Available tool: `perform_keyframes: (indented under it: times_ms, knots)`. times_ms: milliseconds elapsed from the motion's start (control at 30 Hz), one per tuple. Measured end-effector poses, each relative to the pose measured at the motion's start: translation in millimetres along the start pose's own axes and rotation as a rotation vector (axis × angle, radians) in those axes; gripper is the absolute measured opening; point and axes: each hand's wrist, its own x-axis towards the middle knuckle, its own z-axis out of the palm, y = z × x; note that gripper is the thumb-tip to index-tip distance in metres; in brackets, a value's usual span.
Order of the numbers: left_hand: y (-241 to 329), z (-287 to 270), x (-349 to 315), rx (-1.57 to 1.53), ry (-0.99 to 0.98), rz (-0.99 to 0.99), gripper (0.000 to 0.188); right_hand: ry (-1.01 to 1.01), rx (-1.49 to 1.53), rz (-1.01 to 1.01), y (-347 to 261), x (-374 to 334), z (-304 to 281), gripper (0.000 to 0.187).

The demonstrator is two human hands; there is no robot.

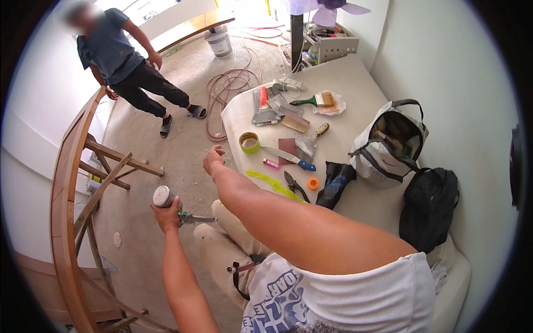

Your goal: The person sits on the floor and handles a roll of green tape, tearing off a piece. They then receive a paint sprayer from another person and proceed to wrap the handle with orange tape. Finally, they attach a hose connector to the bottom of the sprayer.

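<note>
Over the floor at the left, my left hand (166, 215) is closed around a spray gun (194, 217) with green knobs, near its round metal cup (162, 196). My right arm reaches across my body. My right hand (212, 160) hovers just left of the pale table's edge, fingers curled in; anything inside them is hidden. Nearest to it on the table is a roll of yellow-green tape (249, 142). Beyond lie a blue-handled knife (290, 159), a pink item (271, 163), pliers (296, 186), an orange ring (313, 183) and a yellow-green strip (275, 183).
Scrapers (266, 105), a green-handled brush (316, 101) and a putty knife (311, 143) lie farther back on the table (338, 77). At right are a grey bag (383, 150) and black bag (430, 208). A person (119, 55) stands by a propped wooden panel (66, 183); a hose (230, 89) coils across the floor.
</note>
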Motion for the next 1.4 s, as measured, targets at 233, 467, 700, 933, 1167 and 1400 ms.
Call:
perform_keyframes:
  times_ms: [233, 467, 700, 933, 1167, 1400]
  knots:
    - [-1, -7, 3, 0.052, 0.068, 0.006, 0.082, -0.047, 0.092, 0.042, 4, 0, -4, 0.026]
    - [-6, -9, 0, 0.075, 0.047, -0.025, 0.083, -0.065, 0.135, 0.071, 7, -12, -6, 0.025]
    - [-9, -5, -3, 0.04, 0.056, -0.028, 0.086, -0.087, 0.154, 0.106, 10, -22, -5, 0.024]
    - [-24, -7, -6, 0.027, 0.063, -0.034, 0.087, -0.114, 0.172, 0.079, 2, -27, -10, 0.021]
    - [-27, -7, -9, -0.024, 0.056, -0.032, 0.086, -0.056, 0.335, 0.049, -18, 23, 42, 0.02]
    - [-36, -10, -19, 0.024, 0.13, -0.115, 0.087, 0.032, 0.466, -0.262, -60, -41, -9, 0.026]
